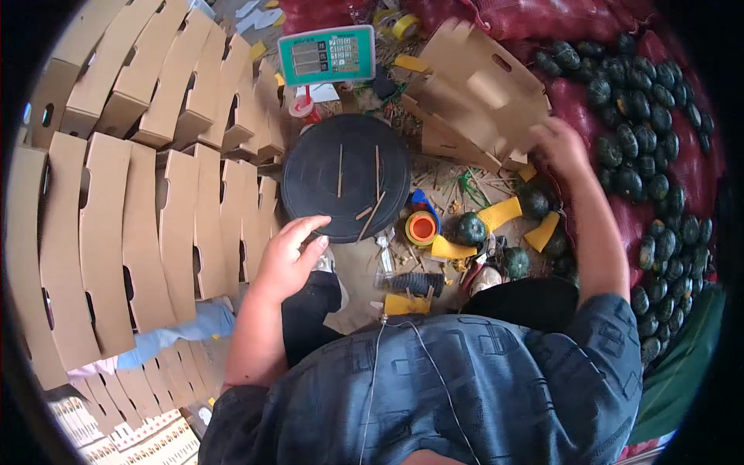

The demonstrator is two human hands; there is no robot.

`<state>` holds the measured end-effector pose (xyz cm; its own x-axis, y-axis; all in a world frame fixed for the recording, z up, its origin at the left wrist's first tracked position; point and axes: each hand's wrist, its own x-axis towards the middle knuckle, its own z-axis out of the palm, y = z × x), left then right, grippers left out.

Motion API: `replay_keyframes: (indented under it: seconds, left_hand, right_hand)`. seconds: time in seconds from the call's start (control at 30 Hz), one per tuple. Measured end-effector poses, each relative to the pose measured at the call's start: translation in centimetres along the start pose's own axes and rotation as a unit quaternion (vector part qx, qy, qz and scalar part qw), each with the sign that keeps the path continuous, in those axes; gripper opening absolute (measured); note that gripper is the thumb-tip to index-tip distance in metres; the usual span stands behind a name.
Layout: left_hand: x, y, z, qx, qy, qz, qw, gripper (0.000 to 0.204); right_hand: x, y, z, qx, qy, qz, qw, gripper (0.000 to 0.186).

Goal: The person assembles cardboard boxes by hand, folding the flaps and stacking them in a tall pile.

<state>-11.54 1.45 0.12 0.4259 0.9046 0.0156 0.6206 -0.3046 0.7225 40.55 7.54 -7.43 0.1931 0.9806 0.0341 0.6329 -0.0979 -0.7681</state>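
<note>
My left hand [291, 260] is at the near left edge of a round black scale platform [310, 167], its fingers stretched out and nothing in it. Several thin dry stalks [339, 170] lie on the platform. Over on the right, my right hand [562, 147] is at the near right edge of an open cardboard box [465, 70]. Motion smears those fingers, so whether they grip the cardboard does not show. The box stands tilted on the littered floor. Behind the platform is the scale's green display [327, 56] with its keypad.
Stacked cardboard boxes [101, 256] fill the left side. Many dark green squashes [635, 139] lie on red mesh sacks [558, 93] at the right. A tape roll [422, 228], loose squashes [471, 229] and yellow foam pieces [500, 213] are on the floor near my feet.
</note>
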Motion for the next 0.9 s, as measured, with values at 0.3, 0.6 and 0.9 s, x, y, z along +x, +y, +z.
replay_keyframes:
  seconds: [0.3,0.6,0.9]
  left_hand:
    - [6.4,-10.8,5.6,-0.034,-0.046,-0.254,0.966,0.049]
    - [2.4,-30.0,17.9,-0.476,0.301,-0.635,0.529,0.08]
    - [1.2,-29.9,23.5,-0.749,0.322,-0.319,0.483,0.059]
  right_hand:
    - [-17.2,-2.2,-5.2,0.776,0.128,0.11,0.608,0.045]
    - [-20.4,-8.2,-0.9,0.736,0.046,0.123,0.665,0.047]
    - [-19.5,-5.0,-1.8,0.725,0.074,0.21,0.652,0.053]
